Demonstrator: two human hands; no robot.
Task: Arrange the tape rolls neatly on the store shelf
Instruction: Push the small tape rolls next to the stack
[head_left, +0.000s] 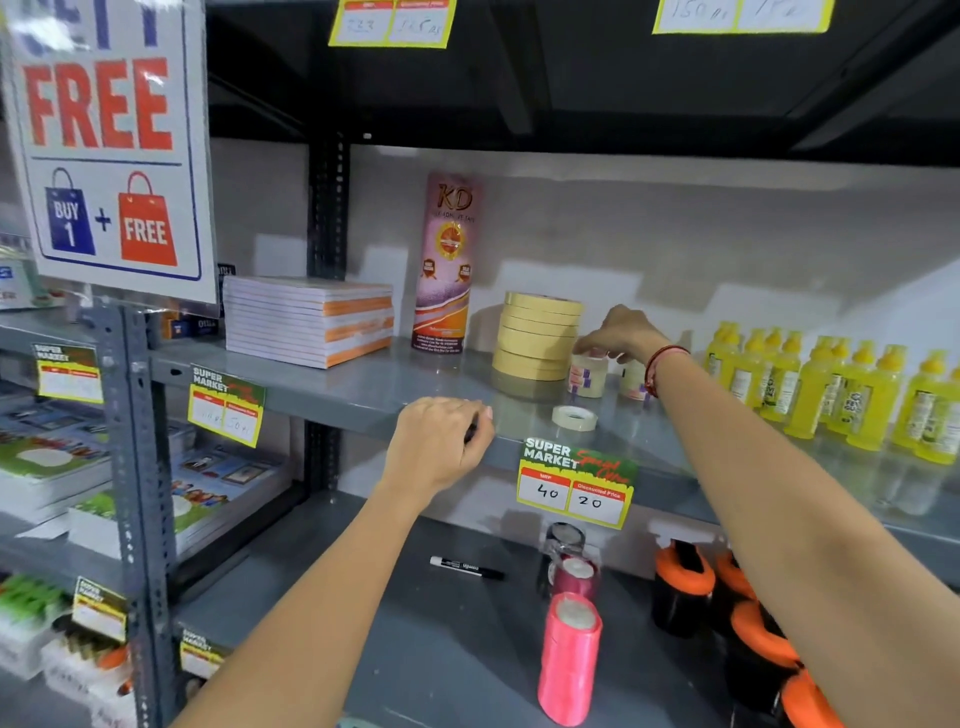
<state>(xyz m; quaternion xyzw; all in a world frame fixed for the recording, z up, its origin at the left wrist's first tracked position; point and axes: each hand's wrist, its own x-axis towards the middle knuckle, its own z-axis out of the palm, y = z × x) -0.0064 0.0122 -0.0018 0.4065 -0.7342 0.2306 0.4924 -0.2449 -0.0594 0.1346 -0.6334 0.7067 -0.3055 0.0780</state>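
Pink ribbon spool (569, 660) stands on the lower shelf beneath my arms. My left hand (439, 447) curls closed at the grey shelf edge (322, 400), left of a flat loose tape roll (574, 418). My right hand (621, 335), fingers pinched narrow, touches a small clear tape stack (587, 375) just beside the stacked masking tape rolls (537, 338).

Beige tape stack (537, 338) upright; white roll (574, 418) flat beside it.

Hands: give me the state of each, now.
Left hand: closed on a small dark object, unidentifiable.
Right hand: fingers on a small tape roll; grip cannot be told.
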